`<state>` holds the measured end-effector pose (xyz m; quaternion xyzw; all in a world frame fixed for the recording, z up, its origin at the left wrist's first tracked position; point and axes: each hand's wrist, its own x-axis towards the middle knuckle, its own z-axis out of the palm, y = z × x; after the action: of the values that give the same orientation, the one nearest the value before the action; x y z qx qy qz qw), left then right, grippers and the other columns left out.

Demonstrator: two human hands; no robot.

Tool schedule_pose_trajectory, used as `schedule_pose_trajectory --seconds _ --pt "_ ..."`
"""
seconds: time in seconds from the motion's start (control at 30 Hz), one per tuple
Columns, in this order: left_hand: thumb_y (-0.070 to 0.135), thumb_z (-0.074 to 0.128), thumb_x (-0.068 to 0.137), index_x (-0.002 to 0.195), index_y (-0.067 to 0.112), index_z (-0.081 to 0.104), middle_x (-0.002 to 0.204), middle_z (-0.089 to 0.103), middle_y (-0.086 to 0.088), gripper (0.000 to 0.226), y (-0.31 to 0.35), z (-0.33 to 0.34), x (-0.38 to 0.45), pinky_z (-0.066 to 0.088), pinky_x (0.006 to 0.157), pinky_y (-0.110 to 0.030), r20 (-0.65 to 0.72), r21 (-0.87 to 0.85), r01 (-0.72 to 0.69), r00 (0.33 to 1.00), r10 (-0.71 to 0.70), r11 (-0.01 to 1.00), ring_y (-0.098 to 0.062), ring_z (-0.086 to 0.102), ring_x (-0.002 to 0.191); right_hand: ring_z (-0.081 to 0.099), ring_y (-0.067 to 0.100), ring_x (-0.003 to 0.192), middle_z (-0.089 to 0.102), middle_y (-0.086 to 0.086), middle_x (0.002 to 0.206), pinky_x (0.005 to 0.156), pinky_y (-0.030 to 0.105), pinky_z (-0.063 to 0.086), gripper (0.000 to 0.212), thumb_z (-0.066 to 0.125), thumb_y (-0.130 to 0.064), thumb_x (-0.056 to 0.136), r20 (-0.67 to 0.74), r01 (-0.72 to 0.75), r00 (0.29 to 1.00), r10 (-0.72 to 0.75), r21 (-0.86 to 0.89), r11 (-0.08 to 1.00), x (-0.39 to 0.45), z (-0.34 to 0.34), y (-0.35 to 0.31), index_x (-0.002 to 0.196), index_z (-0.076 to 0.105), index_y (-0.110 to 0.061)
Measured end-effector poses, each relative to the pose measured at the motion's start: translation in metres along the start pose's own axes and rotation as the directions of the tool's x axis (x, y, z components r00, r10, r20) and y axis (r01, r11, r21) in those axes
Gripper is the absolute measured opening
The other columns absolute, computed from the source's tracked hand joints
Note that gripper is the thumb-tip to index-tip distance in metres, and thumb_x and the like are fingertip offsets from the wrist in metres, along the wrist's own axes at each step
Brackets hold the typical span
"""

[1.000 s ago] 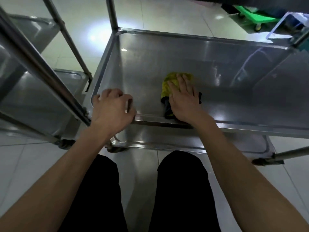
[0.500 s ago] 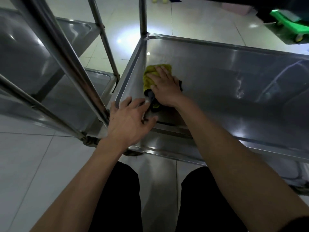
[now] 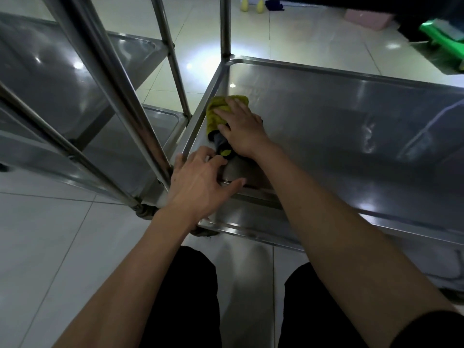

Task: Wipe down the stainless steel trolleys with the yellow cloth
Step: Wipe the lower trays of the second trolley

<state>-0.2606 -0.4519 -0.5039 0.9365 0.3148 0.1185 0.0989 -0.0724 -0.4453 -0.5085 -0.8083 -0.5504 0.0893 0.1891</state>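
- Bracing: left hand (image 3: 198, 187), fingers spread flat, rests on trolley shelf (image 3: 326, 126) near-left corner rim.
- Yellow cloth (image 3: 217, 114), long axis near-to-far beside left wall, pressed under right hand (image 3: 242, 129), fingers (image 3: 232, 106) straight, pointing far-left.
- Judged: unwiped shelf lies rightward.

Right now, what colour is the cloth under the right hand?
Yellow cloth with a dark part; head view.
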Motion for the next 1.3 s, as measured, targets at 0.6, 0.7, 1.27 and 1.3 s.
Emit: schedule_pose_trajectory --seconds 0.6,0.7,1.27,1.3 --pt "0.039 0.052 0.089 0.127 0.026 0.063 0.135 0.055 -0.003 0.042 0.164 0.035 0.058 0.037 0.104 -0.055 0.082 0.018 -0.226 0.971 0.223 0.974 -0.029 0.046 0.128 0.009 0.022 0.153 0.009 0.001 0.167 0.122 0.046 0.014 0.047 0.032 -0.035 0.107 -0.206 -0.483 0.859 0.468 -0.026 0.875 -0.188 -0.094 0.201 0.153 0.033 -0.028" --pt "0.041 0.049 0.091 0.118 0.024 0.067 0.127 0.059 -0.004 0.037 0.179 0.044 0.063 0.041 0.1 -0.052 0.099 0.044 -0.254 0.964 0.248 0.966 -0.029 0.048 0.122 0.012 0.027 0.152 0.013 0.005 0.166 0.122 0.049 0.017 0.046 0.035 -0.033 0.107 -0.269 -0.573 0.792 0.548 -0.019 0.819 -0.224 -0.112 0.24 0.152 0.036 -0.025" --pt "0.041 0.06 0.089 0.11 0.028 0.073 0.125 0.065 0.0 0.028 0.139 0.049 0.065 0.042 0.096 -0.047 -0.003 -0.056 -0.263 0.965 0.263 0.963 -0.028 0.055 0.12 0.005 0.019 0.153 0.008 -0.001 0.167 0.12 0.042 0.011 0.048 0.029 -0.027 0.105 -0.269 -0.58 0.795 0.544 -0.077 0.811 -0.186 -0.104 0.223 0.153 0.032 -0.03" --pt "0.041 0.061 0.088 0.111 0.028 0.073 0.128 0.064 -0.001 0.029 0.126 0.046 0.064 0.039 0.098 -0.049 -0.04 -0.016 -0.223 0.974 0.222 0.975 -0.029 0.052 0.123 0.004 0.02 0.153 0.007 -0.001 0.167 0.12 0.043 0.01 0.048 0.029 -0.026 0.105 -0.256 -0.575 0.802 0.54 -0.084 0.814 -0.181 -0.103 0.22 0.153 0.031 -0.029"
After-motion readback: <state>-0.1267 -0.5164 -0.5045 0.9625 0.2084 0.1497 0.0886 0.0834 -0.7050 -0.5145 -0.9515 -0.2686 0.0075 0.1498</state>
